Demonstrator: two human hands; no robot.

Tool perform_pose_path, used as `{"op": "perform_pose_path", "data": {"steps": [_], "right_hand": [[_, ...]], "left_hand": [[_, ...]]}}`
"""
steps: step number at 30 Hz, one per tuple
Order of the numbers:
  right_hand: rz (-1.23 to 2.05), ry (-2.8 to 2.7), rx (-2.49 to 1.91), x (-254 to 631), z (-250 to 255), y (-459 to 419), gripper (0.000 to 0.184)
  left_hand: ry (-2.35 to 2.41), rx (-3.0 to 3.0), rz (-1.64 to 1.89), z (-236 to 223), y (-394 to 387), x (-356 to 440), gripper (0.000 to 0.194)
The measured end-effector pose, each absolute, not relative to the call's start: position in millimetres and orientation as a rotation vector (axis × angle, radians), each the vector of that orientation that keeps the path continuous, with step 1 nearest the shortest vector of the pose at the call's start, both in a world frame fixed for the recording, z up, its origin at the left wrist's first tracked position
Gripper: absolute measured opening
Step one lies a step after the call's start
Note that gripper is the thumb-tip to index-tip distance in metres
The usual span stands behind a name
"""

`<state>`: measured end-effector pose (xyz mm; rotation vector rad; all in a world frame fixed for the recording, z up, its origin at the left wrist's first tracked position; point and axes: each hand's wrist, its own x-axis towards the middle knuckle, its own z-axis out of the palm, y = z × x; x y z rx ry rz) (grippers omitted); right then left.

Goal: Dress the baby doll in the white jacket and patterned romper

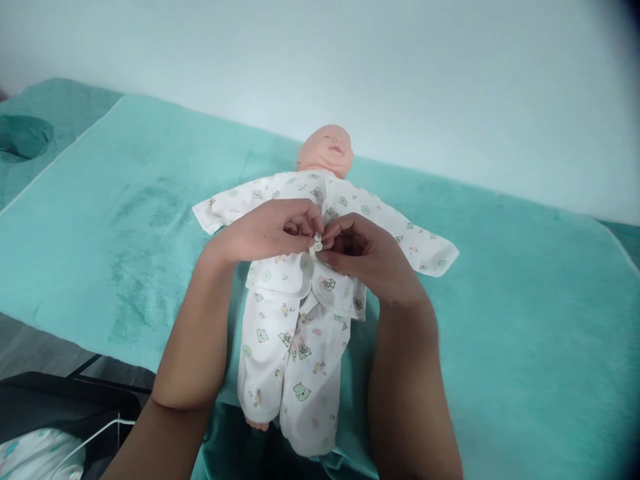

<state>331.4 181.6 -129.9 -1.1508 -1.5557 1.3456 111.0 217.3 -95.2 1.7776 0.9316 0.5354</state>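
A baby doll (326,148) lies on its back on a teal towel (500,320), head away from me. It wears a white printed shirt (350,200) and matching trousers (300,360). Both my hands meet over the doll's chest. My left hand (273,230) pinches the shirt's front edge from the left. My right hand (365,253) pinches it from the right, fingertips closed round a small white button (318,246). One bare doll foot (257,424) sticks out of the left trouser leg.
The towel-covered table runs to a pale wall (400,67) behind. A second teal surface with a bowl-like hollow (23,137) lies far left. Bottom left are a dark case (60,400), a white cable (100,433) and printed cloth (35,460).
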Motion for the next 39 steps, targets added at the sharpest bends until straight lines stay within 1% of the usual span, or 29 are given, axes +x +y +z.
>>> {"op": "perform_pose_path", "data": {"steps": [3,4,7,9,12,14,16,17,20,22,23,25,26,27,28,29,31,34,37,39], "right_hand": [[1.368,-1.503,-1.112,334,-132,183,0.027],[1.369,-1.49,-1.099,334,-132,184,0.028],[1.33,-1.484,-1.082,331,-129,183,0.027],[1.238,-1.509,-1.12,326,-128,178,0.031],[0.973,-1.588,-1.186,316,-134,162,0.033],[0.75,-1.671,-1.138,310,-145,144,0.024],[0.544,-1.759,-1.052,306,-160,122,0.009],[0.464,-1.788,-1.025,306,-168,110,0.01],[0.329,-1.729,-1.079,305,-189,79,0.026],[0.271,-1.641,-1.165,306,-197,67,0.03],[0.236,-1.61,-1.208,306,-199,64,0.031],[0.155,-1.586,-1.279,304,-201,63,0.027],[0.111,-1.589,-1.296,303,-201,63,0.024],[0.068,-1.599,-1.3,302,-201,64,0.022],[0.026,-1.611,-1.292,301,-200,65,0.02],[-0.01,-1.626,-1.277,300,-200,66,0.019],[-0.061,-1.657,-1.255,299,-200,69,0.015],[-0.104,-1.669,-1.253,300,-201,73,0.013],[-0.053,-1.609,-1.189,302,-201,77,0.013],[0.012,-1.585,-1.136,303,-200,77,0.012]], "left_hand": [[0.934,1.798,0.525,-93,217,111,0.011],[0.946,1.805,0.53,-93,217,110,0.013],[0.998,1.832,0.564,-91,216,112,0.032],[1.002,1.837,0.611,-96,215,115,0.041],[1.034,1.771,0.879,-117,205,122,0.046],[1.112,1.684,1.174,-138,191,123,0.047],[1.179,1.644,1.35,-159,168,119,0.046],[1.199,1.647,1.381,-169,154,114,0.046],[1.232,1.58,1.392,-190,112,97,0.045],[1.241,1.569,1.394,-199,91,88,0.043],[1.254,1.584,1.421,-203,84,85,0.035],[1.284,1.646,1.505,-210,78,83,0.012],[1.292,1.69,1.538,-213,78,83,0.018],[1.292,1.739,1.551,-216,80,84,0.031],[1.292,1.785,1.546,-218,82,85,0.039],[1.3,1.819,1.537,-220,84,86,0.042],[1.346,1.847,1.528,-222,87,88,0.038],[1.442,1.805,1.532,-223,89,90,0.026],[1.518,1.742,1.514,-223,89,92,0.017],[1.544,1.697,1.5,-222,88,93,0.014]]}}
